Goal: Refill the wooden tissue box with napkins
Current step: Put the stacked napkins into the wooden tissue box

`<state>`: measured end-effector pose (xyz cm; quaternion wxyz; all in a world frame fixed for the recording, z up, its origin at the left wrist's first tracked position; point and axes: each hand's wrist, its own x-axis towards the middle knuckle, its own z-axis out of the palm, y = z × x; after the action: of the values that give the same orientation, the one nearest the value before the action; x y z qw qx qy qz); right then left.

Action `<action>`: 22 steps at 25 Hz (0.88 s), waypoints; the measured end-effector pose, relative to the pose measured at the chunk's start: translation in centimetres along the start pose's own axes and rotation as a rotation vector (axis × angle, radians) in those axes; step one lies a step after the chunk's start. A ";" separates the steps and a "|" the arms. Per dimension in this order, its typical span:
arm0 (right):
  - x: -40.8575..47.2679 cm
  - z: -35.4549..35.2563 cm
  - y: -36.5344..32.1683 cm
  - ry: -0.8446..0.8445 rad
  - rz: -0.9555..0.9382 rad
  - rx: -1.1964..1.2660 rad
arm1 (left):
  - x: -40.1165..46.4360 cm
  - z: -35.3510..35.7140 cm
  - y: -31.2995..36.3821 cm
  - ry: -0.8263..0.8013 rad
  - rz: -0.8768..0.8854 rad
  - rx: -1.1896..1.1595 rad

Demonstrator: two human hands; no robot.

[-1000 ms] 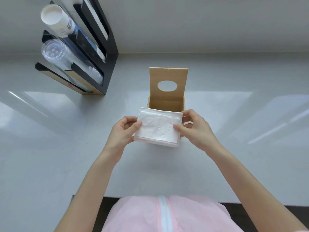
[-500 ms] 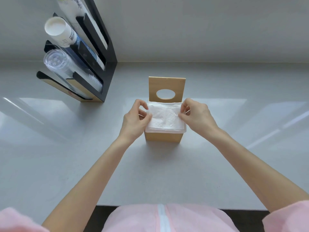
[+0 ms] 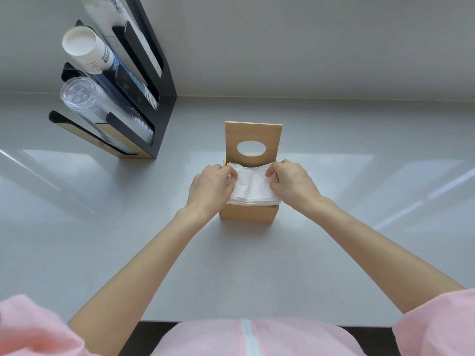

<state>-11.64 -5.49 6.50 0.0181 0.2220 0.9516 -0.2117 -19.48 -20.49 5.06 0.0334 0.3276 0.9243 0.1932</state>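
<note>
Now the napkins (image 3: 253, 185) sit lower in the wooden tissue box (image 3: 248, 214). Left hand (image 3: 211, 187) and right hand (image 3: 291, 183) pinch their sides. No words can be read.

Matt wooden box (image 3: 248, 214), soft paper napkins (image 3: 253, 187), glossy countertop (image 3: 102, 227).

Head-worn wide-angle view, steeply down, close over counter (image 3: 257, 265)

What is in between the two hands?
In the head view, the white stack of napkins lies between the left hand and the right hand, sitting on top of the open wooden tissue box.
</note>
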 end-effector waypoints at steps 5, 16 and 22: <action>0.9 1.1 -0.5 -0.043 -0.043 -0.192 | 0.9 0.6 0.1 -0.078 0.092 0.341; 1.6 2.3 -2.1 -0.150 -0.137 -0.638 | 2.2 0.8 1.6 -0.399 0.151 0.583; 1.7 2.7 -2.1 -0.175 -0.132 -0.688 | 2.5 0.5 2.0 -0.441 0.189 0.660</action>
<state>-14.20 -7.58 4.61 0.1593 0.1220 0.9744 0.1020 -20.15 -17.41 5.49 0.1061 0.4380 0.8731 -0.1863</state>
